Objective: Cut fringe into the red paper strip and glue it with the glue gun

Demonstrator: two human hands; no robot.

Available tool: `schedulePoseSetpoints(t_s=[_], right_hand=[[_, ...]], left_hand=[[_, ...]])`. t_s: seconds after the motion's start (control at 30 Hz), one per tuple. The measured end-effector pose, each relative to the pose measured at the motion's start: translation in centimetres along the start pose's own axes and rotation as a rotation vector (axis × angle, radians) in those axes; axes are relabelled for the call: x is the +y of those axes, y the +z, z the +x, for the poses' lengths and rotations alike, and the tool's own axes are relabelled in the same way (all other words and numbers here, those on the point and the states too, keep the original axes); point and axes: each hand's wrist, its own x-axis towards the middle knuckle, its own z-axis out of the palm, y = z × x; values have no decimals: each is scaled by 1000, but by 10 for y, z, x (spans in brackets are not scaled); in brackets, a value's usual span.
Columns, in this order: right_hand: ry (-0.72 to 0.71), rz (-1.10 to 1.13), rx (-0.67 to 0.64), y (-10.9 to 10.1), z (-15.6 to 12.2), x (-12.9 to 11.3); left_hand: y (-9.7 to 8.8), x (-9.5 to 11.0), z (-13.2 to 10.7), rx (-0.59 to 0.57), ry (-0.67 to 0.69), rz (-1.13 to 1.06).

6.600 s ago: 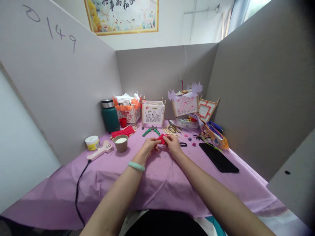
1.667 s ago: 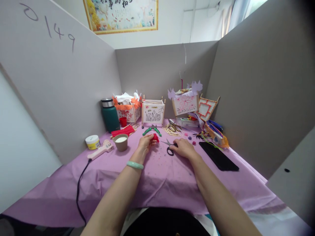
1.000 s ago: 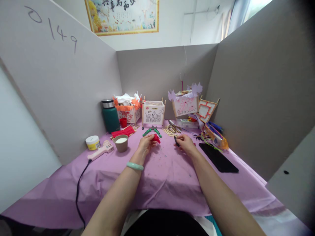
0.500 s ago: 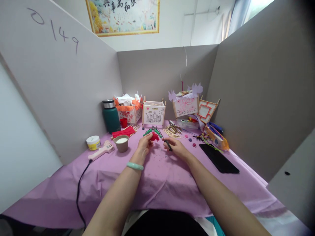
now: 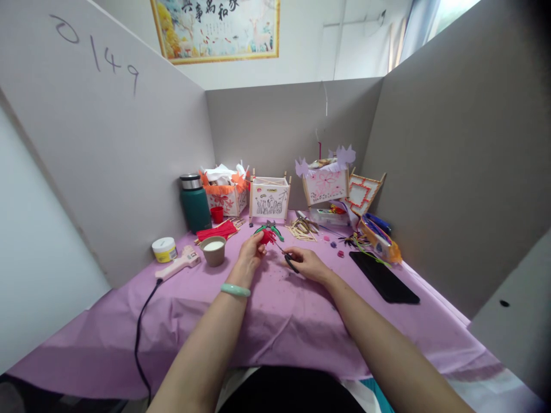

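Observation:
My left hand, with a pale green bangle at the wrist, pinches a small red fringed piece; its material is too small to make out. Black-handled scissors are in my right hand, their blades directed up and left toward the red fringe. Whether the blades touch it I cannot tell. Just behind the red piece lie green-handled pliers on the purple cloth. Small dark scraps dot the cloth below my hands.
To the left stand a candle cup, a pink corded tool, a white jar and a green bottle. Behind are decorated lantern boxes. At right lie wooden sticks, a black phone-like slab and a pouch.
The red piece has turned and shifted slightly left and up in my left hand. My right hand has tilted the scissors, and their handles have moved a little left and down.

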Motion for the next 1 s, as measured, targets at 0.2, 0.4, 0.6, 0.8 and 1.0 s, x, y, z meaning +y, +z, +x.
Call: schedulePoseSetpoints(t_s=[0.2, 0.4, 0.6, 0.8, 1.0], right_hand=[[-3, -20, 20, 0, 0, 0], [-6, -25, 41, 1, 0, -1], [14, 22, 49, 3, 1, -1], [23, 33, 38, 4, 0, -4], [27, 37, 41, 4, 0, -5]], left_hand=[[2, -2, -1, -26, -28, 49], [3, -1, -3, -64, -34, 78], [3, -1, -5, -77, -20, 85], [3, -2, -4, -55, -35, 51], [1, -2, -2, -59, -45, 49]])
